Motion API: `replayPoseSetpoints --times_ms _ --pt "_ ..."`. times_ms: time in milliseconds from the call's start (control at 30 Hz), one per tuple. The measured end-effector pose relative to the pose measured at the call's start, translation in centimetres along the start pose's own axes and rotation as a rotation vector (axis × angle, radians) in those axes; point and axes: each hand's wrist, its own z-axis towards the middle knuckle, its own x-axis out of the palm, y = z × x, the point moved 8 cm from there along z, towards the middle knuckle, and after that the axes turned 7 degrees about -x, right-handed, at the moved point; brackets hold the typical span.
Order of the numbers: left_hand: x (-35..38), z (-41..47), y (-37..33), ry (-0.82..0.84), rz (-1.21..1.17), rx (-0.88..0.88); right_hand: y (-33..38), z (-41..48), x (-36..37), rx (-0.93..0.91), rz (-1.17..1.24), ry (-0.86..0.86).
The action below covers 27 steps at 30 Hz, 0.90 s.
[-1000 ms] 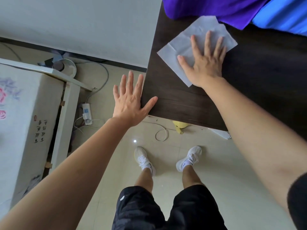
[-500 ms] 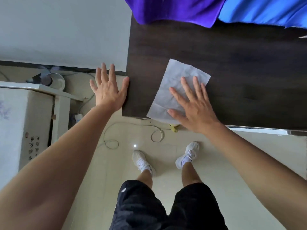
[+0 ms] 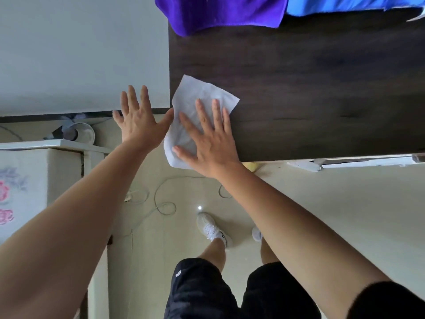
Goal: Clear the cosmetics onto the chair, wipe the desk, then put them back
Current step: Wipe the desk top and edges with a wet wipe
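One limp wipe (image 3: 197, 96) lay under the splayed right grip (image 3: 207, 143) on the bench (image 3: 299, 77), probably best pressed flat; left grip (image 3: 140, 120) spread, empty.

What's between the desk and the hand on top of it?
A white wipe, spread flat between the right hand and the desk top; the head view shows it.

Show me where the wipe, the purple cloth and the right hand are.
wipe (image 3: 197, 90): head view, bare upper part.
purple cloth (image 3: 220, 12): head view, middle of fabric.
right hand (image 3: 207, 146): head view, back of hand.
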Motion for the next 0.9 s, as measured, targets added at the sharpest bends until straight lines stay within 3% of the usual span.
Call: replayPoseSetpoints --times_ms 100,267,467,633,800,900 --pt "-0.1 -0.7 -2.2 -0.031 0.045 0.074 -3.1 -1.8 -0.3 -0.048 0.017 -0.02" --pt "1.5 -3.1 -10.5 -0.06 0.061 0.25 -16.4 -8.6 -1.6 0.157 -0.033 -0.032" --pt "5.5 -9.4 -24.9 -0.056 0.135 0.583 -35.3 -22.5 -3.4 0.576 -0.022 -0.109" --pt "9.6 -15.1 -38.3 -0.033 0.175 0.803 -46.9 -33.6 -4.0 0.897 0.052 -0.138" --pt "12.8 -19.4 -50.1 -0.025 0.221 0.915 -54.6 -36.5 -4.8 0.963 0.08 -0.142" --pt "14.2 -20.7 -55.5 -0.021 0.24 0.909 -57.0 -36.1 -6.4 0.91 0.058 -0.17"
